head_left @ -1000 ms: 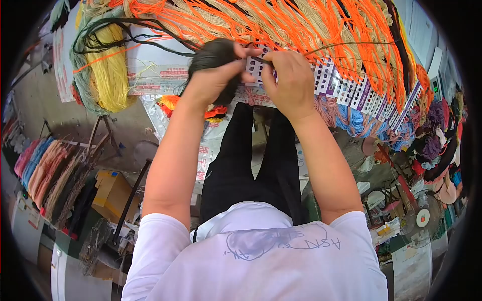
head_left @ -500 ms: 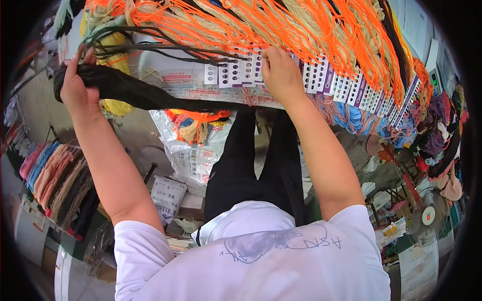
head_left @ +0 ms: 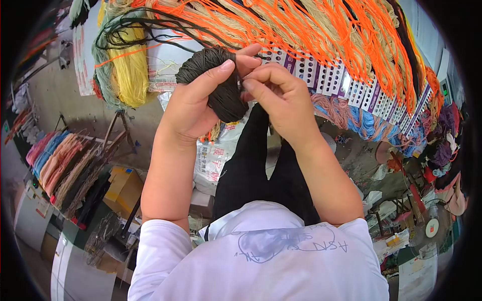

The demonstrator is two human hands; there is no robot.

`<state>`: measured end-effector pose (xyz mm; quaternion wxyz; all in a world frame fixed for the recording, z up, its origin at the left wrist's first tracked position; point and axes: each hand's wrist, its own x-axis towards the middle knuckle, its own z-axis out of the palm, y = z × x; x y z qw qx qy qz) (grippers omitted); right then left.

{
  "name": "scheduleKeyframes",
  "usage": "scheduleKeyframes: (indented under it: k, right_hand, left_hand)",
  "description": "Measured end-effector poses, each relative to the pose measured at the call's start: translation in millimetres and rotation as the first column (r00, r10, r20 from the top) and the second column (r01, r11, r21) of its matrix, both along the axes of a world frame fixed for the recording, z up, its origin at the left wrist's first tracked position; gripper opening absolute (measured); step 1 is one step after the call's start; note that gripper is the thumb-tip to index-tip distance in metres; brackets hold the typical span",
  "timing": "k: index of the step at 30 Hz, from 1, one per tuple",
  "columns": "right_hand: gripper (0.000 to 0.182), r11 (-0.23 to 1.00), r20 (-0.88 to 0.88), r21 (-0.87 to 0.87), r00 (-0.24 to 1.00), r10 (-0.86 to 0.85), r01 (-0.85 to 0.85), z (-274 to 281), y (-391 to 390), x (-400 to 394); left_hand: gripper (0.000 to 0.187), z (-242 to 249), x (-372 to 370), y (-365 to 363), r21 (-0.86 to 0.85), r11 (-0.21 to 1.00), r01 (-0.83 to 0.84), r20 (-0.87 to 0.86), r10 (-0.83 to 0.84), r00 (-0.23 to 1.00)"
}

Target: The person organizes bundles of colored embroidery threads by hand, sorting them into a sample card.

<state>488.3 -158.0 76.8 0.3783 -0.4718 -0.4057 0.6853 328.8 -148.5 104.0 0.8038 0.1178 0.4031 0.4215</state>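
Note:
My left hand is wrapped around a bunched skein of very dark thread, its thumb lying across the front and its fingertips showing on the far side. My right hand pinches dark thread at the skein's right edge, thumb against the bent fingers; the exact strands are mostly hidden. Both hands meet in front of my body, above my legs. Just beyond them, loose dark strands trail across the table toward a pale green skein.
Orange and beige threads cover the table's far side, hanging over punched cards. A yellow skein lies at the left. Blue and pink yarn sits below the cards. A rack of coloured skeins and a cardboard box stand lower left.
My left hand has come from the far left in to the middle, beside my right hand. The dark skein, stretched out before, is now gathered into a compact bundle.

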Motion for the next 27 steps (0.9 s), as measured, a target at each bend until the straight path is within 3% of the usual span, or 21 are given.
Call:
scheduleKeyframes:
  k: [2,4,6,9,12,15,27]
  right_hand:
    - [0.007,0.993,-0.108,-0.112,0.994,-0.033,0.021,1,-1,3]
    - [0.009,0.997,-0.144,-0.071,0.989,-0.042,0.032,5,0,5]
    - [0.009,0.979,-0.190,-0.203,0.982,-0.018,-0.021,13,2,9]
    - [0.009,0.977,-0.293,-0.213,0.955,-0.049,-0.016,15,1,7]
    - [0.009,0.968,-0.329,-0.246,0.943,-0.047,-0.037,13,0,10]
    - [0.009,0.972,-0.323,-0.233,0.945,-0.048,-0.030,19,0,11]
    - [0.006,0.967,-0.193,-0.250,0.981,0.008,-0.057,26,0,19]
  left_hand:
    - [0.034,0,-2,1,0.029,0.998,0.063,0.029,-0.064,0.998]
    - [0.034,-1,0,1,0.030,0.999,0.044,0.021,-0.045,0.999]
    - [0.034,-4,-1,1,0.031,0.999,0.023,0.015,-0.023,1.000]
    - [0.032,-4,-7,1,0.002,0.998,0.059,-0.001,-0.059,0.998]
    - [0.038,5,0,4,0.009,0.998,0.062,-0.107,-0.061,0.992]
    - [0.039,9,7,6,0.041,0.998,0.037,-0.195,-0.028,0.980]
    - [0.048,4,3,7,0.079,0.996,0.048,-0.095,-0.041,0.995]
